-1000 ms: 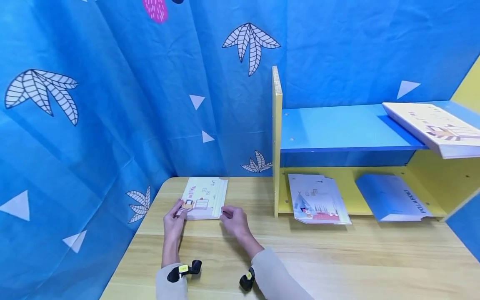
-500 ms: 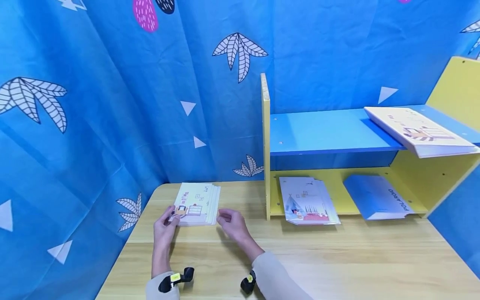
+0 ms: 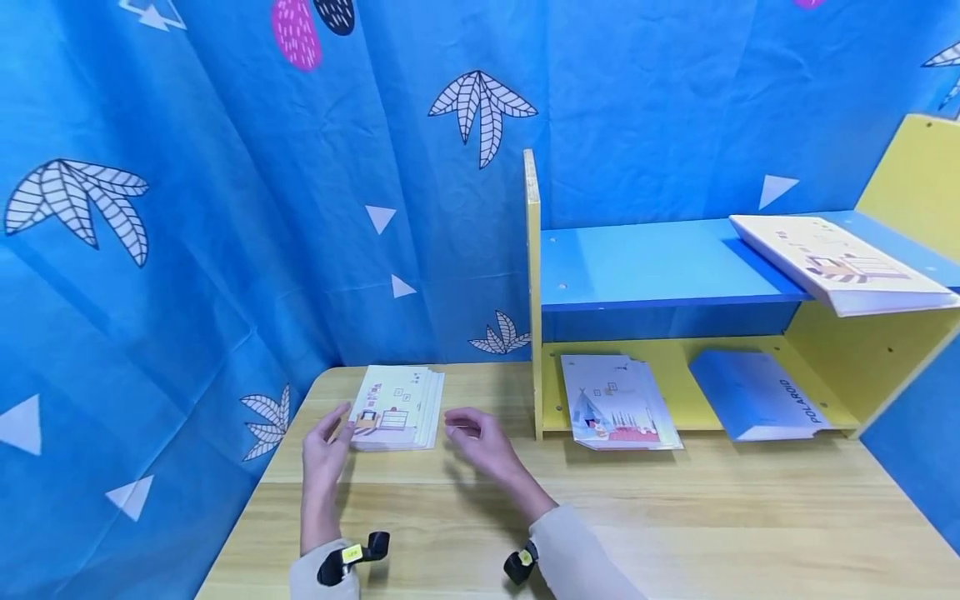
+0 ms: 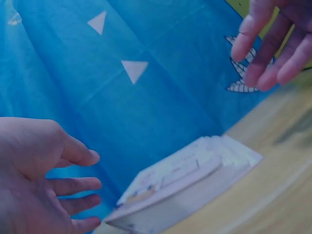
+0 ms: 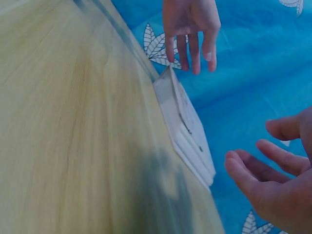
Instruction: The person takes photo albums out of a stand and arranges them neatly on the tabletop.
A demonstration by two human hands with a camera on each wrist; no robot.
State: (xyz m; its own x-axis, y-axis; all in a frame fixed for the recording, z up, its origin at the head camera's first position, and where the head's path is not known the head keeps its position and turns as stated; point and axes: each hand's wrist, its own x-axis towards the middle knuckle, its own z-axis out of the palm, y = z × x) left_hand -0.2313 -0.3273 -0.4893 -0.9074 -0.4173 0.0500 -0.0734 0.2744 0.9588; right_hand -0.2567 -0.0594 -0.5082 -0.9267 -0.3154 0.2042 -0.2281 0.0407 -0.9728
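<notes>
A stack of pale booklets (image 3: 397, 408), the top cover printed with a room scene, lies flat at the table's far left corner. Its right side is stepped, the layers fanned slightly, as the left wrist view shows on the booklet stack (image 4: 180, 183). My left hand (image 3: 325, 450) is just off the stack's left front corner, fingers relaxed and holding nothing. To the right of the stack, my right hand (image 3: 483, 442) hovers with loosely bent fingers and a gap between it and the booklets. In the right wrist view, both the left hand (image 5: 192, 31) and the right hand (image 5: 273, 175) are bare.
A yellow and blue shelf unit (image 3: 534, 292) stands at the right. Its lower level holds fanned booklets (image 3: 618, 404) and a blue POLAROID book (image 3: 757, 396). One thick white book (image 3: 840, 262) overhangs the upper shelf. A blue patterned curtain (image 3: 337, 208) hangs behind the table (image 3: 637, 517).
My right hand has let go of the stack's right front corner and moved right. The left hand has come off its left edge. The head view has shifted slightly.
</notes>
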